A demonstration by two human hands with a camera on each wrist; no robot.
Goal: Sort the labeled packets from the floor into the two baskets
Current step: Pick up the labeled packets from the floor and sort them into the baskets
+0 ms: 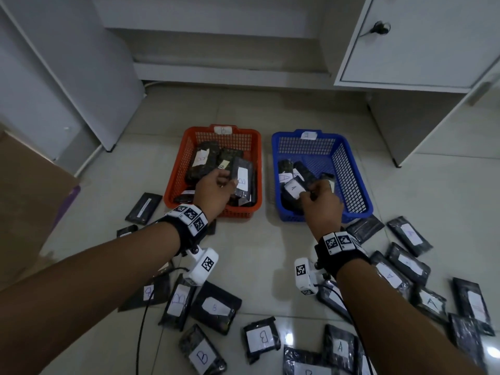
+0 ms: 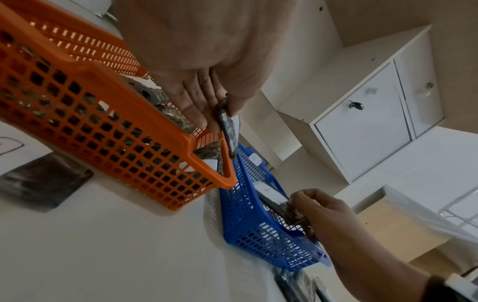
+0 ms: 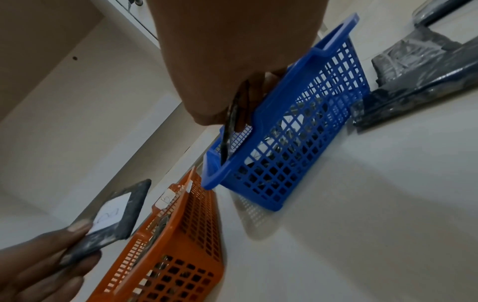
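My left hand (image 1: 216, 182) pinches a dark packet labelled B (image 1: 242, 177) by its edge above the orange basket (image 1: 173, 182), which bears a B tag and holds several dark packets. In the left wrist view the B packet (image 2: 227, 128) hangs edge-on from the fingers (image 2: 196, 102). My right hand (image 1: 320, 197) pinches a dark packet labelled A (image 1: 293, 188) over the blue basket (image 1: 354, 169), which holds a few packets. The right wrist view shows the A packet (image 3: 230, 122) edge-on above the blue basket (image 3: 297, 147), and the B packet (image 3: 113, 212) held over the orange basket (image 3: 181, 245).
Many dark labelled packets lie on the tiled floor: B ones (image 1: 201, 354) near the front left, A ones (image 1: 430, 301) at the right. White cabinets (image 1: 416, 41) stand behind the baskets. A cardboard box (image 1: 24, 207) sits at the left.
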